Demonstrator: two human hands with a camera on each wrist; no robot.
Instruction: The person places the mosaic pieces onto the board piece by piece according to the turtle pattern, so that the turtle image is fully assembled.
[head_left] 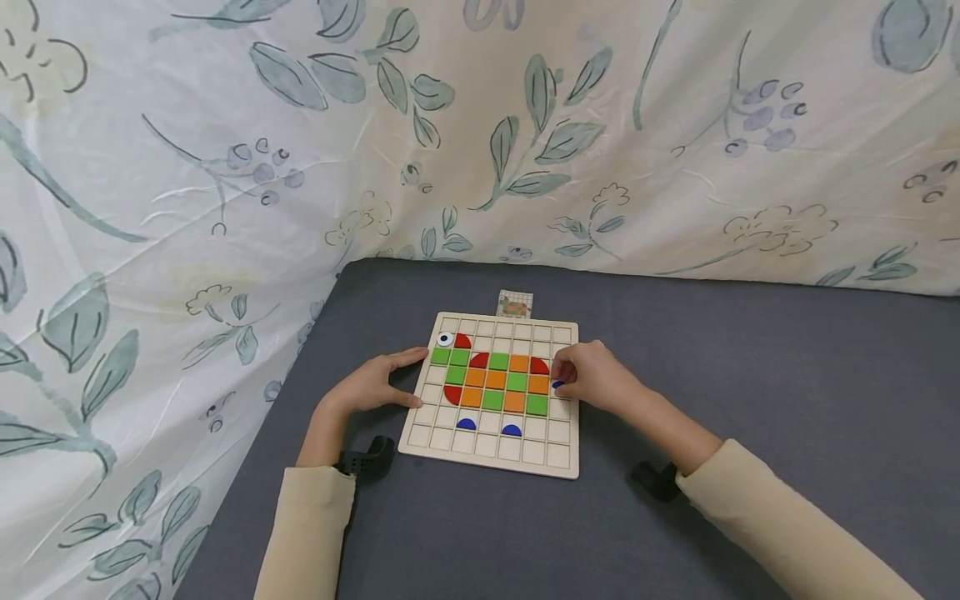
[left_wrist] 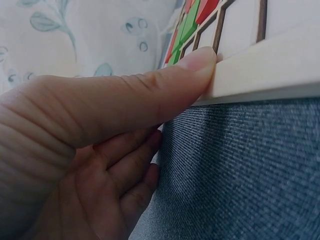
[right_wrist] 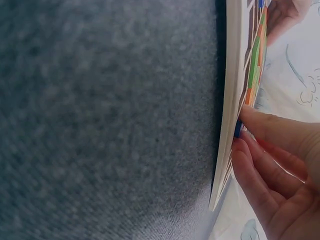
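A pale wooden grid board (head_left: 557, 456) lies on the dark cloth, bearing coloured tiles laid out like an animal. Its body mixes green and orange squares with red rounded pieces; a white eye tile (head_left: 445, 339) is at the upper left. Two blue half-round tiles (head_left: 466, 424) sit lower down. Along the left edge, my left hand (head_left: 369, 385) touches the board with thumb and a fingertip spread apart. At the right edge, my right hand (head_left: 600, 379) pinches a small blue tile (right_wrist: 238, 129) between thumb and fingers, against the board; the fingers partly cover it.
A small pattern card (head_left: 514, 304) lies just beyond the board's far edge. Dark grey cloth (head_left: 480, 533) covers the table. Behind and to the left hangs a leaf-printed curtain (head_left: 480, 150). Black wrist straps (head_left: 371, 458) are on both forearms.
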